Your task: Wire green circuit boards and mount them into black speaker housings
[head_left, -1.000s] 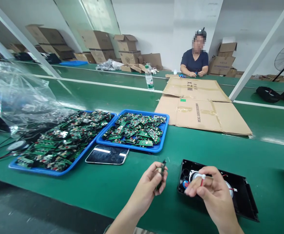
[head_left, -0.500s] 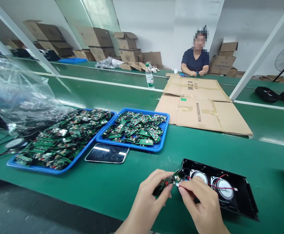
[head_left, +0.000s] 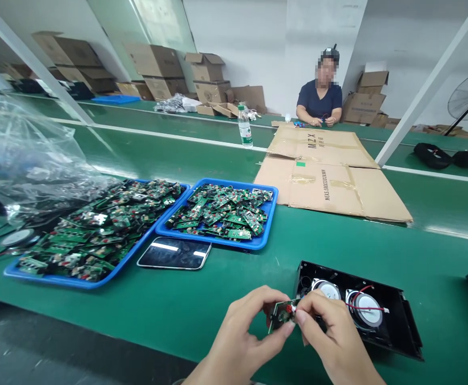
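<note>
My left hand (head_left: pixel 245 336) pinches a small green circuit board (head_left: pixel 281 314) low in the middle of the view. My right hand (head_left: pixel 330 337) presses a small white connector with red wire against the board's right end, fingers closed. Just behind both hands lies an open black speaker housing (head_left: pixel 394 321) with two round white speakers (head_left: pixel 365 302) and red wires inside.
Two blue trays (head_left: pixel 258 241) heaped with green circuit boards sit to the left, a phone (head_left: pixel 174 253) lying in front of them. A clear plastic bag (head_left: pixel 29 155) is far left. Flattened cardboard (head_left: pixel 330 182) and a water bottle (head_left: pixel 245 127) lie beyond. A seated person (head_left: pixel 319 96) works at the far table.
My hands came together: the left turned the board flat and lowered it, and the right brought the connector from over the housing to the board's end.
</note>
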Demonstrator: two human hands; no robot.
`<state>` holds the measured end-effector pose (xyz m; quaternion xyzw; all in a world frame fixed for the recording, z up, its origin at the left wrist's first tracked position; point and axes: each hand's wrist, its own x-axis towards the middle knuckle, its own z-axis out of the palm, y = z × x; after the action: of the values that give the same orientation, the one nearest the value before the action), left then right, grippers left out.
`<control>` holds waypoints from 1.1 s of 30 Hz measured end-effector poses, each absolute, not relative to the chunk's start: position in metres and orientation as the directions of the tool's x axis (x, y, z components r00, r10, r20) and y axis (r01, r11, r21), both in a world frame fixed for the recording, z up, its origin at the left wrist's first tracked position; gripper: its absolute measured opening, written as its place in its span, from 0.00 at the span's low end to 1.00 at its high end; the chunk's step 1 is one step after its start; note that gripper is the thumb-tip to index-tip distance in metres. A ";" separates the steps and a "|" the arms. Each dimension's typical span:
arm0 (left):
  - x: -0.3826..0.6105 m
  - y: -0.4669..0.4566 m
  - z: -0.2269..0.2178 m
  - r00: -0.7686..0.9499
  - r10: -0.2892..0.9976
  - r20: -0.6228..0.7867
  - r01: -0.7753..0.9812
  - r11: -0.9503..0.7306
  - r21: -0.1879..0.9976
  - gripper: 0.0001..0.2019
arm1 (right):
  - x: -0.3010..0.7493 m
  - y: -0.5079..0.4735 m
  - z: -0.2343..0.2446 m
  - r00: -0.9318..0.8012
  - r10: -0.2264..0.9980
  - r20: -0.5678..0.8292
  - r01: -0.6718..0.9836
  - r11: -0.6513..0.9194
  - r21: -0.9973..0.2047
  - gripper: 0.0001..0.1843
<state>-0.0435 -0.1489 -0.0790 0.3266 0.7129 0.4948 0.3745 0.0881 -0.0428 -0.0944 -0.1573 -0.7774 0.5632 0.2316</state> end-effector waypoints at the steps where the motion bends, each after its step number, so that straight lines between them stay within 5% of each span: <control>1: -0.045 -0.148 -0.081 -0.492 0.851 -0.183 0.070 0.248 0.966 0.11 | 0.089 -0.042 -0.094 -0.848 0.503 0.164 -0.016 0.286 -0.958 0.14; 4: -0.048 -0.148 -0.085 -0.485 0.867 -0.118 0.006 0.138 0.990 0.14 | 0.093 -0.040 -0.096 -0.882 0.465 0.079 0.000 0.168 -0.986 0.15; 10: -0.047 -0.150 -0.087 -0.508 0.837 -0.201 -0.034 0.214 0.976 0.16 | 0.092 -0.042 -0.101 -0.896 0.443 -0.011 0.022 0.020 -1.000 0.18; 26: -0.052 -0.149 -0.085 -0.328 0.942 0.071 0.423 0.079 0.903 0.13 | 0.087 -0.039 -0.085 -0.883 0.439 -0.167 0.230 0.094 -0.969 0.16; 33: -0.049 -0.145 -0.083 -0.466 0.885 0.010 0.307 0.151 0.940 0.11 | 0.080 -0.041 -0.084 -0.891 0.450 -0.059 0.094 0.055 -0.994 0.15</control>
<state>-0.0486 -0.1447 -0.0827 0.4259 0.6996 0.4933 0.2929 0.0800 -0.0411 -0.0844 -0.1903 -0.7137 0.6605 0.1348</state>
